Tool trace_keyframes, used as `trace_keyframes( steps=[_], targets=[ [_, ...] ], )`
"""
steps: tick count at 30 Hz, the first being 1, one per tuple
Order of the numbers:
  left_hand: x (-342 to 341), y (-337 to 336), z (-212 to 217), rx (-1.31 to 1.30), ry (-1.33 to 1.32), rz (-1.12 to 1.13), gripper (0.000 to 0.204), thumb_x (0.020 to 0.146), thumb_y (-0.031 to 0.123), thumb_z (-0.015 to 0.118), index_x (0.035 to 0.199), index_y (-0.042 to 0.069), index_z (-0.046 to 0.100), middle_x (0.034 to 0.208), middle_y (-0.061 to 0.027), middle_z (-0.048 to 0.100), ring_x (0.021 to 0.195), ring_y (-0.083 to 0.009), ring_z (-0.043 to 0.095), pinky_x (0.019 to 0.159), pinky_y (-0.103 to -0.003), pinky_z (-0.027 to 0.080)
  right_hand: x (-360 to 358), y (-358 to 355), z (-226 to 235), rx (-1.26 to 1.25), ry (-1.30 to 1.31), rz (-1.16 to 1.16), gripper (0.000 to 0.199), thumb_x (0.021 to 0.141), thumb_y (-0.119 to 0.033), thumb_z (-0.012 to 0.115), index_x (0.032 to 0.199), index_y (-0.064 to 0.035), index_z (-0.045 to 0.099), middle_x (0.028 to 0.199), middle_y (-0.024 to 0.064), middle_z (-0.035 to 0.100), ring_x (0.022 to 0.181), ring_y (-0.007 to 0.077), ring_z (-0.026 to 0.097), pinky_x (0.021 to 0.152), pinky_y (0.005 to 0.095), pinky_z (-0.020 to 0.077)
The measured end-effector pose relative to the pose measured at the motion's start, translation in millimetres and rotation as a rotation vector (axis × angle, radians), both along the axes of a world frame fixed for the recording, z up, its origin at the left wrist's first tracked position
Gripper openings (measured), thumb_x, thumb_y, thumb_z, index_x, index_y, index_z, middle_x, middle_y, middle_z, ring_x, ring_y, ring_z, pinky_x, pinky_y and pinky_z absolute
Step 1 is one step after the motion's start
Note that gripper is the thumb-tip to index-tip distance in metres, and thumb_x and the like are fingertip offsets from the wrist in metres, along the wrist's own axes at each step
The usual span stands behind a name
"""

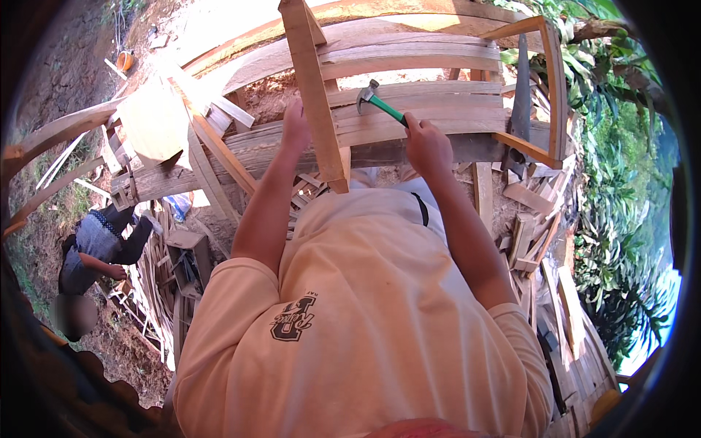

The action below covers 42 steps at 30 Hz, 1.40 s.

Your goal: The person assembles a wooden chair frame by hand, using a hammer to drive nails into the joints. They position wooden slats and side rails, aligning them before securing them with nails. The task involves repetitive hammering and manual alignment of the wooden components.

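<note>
My right hand (428,150) is closed around the green handle of a claw hammer (387,107). The hammer's metal head points up and to the left, above the pale planks (416,120) of the workbench. A wooden frame (312,91) rises in front of me, its long beam running from the top of the view down toward my waist. My left hand (295,130) is closed at the left side of this beam; its fingers are partly hidden there. The hammer head is apart from the frame.
A handsaw (520,106) lies at the bench's right end, beside another wooden frame (553,95). Slanting boards (212,150) lean at the left. Offcuts (526,233) cover the ground. Another person (102,244) is at the lower left. An orange container (125,60) lies far left.
</note>
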State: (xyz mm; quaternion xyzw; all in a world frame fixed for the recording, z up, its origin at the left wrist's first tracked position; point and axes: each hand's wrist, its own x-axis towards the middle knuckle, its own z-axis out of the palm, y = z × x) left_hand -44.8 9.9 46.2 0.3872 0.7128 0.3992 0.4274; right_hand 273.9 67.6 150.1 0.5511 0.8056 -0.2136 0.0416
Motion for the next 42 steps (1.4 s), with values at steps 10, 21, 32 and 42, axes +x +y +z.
trace_keyframes(
  steps=[10,21,32,42],
  targets=[
    [-5,24,-4,0.037,0.014,-0.087,0.017,0.099,0.013,0.061,0.103,-0.001,0.069,0.098,-0.0129,0.071,0.093,-0.0194,0.066,0.082,-0.033,0.052,3,-10,-17,-0.033,0.056,-0.028,0.029,0.096,-0.018,0.061,0.125,-0.0161,0.061,0.090,0.0128,0.065,0.083,0.0358,0.070,0.070,0.0493,0.0561],
    [21,31,-15,0.183,0.166,-0.177,0.022,0.105,0.015,0.052,0.109,0.002,0.070,0.107,-0.0096,0.072,0.101,-0.0225,0.065,0.096,-0.036,0.049,-2,-7,-11,-0.155,0.063,-0.118,0.032,0.098,-0.022,0.060,0.130,-0.0191,0.063,0.093,0.0157,0.068,0.085,0.0387,0.070,0.072,0.0524,0.0553],
    [23,33,-22,0.122,0.226,-0.129,0.026,0.105,0.016,0.052,0.108,0.000,0.071,0.103,-0.0099,0.072,0.100,-0.0215,0.065,0.096,-0.036,0.049,-8,-7,-8,-0.229,0.054,-0.148,0.034,0.099,-0.023,0.059,0.132,-0.0182,0.062,0.096,0.0176,0.070,0.089,0.0395,0.070,0.078,0.0519,0.0550],
    [30,42,-3,0.144,0.370,-0.164,0.023,0.101,0.017,0.057,0.103,0.003,0.074,0.101,-0.0115,0.075,0.097,-0.0266,0.068,0.094,-0.040,0.050,-6,-9,-15,-0.236,0.051,-0.163,0.030,0.098,-0.023,0.061,0.127,-0.0169,0.062,0.093,0.0184,0.070,0.085,0.0412,0.070,0.075,0.0529,0.0555]
  ],
)
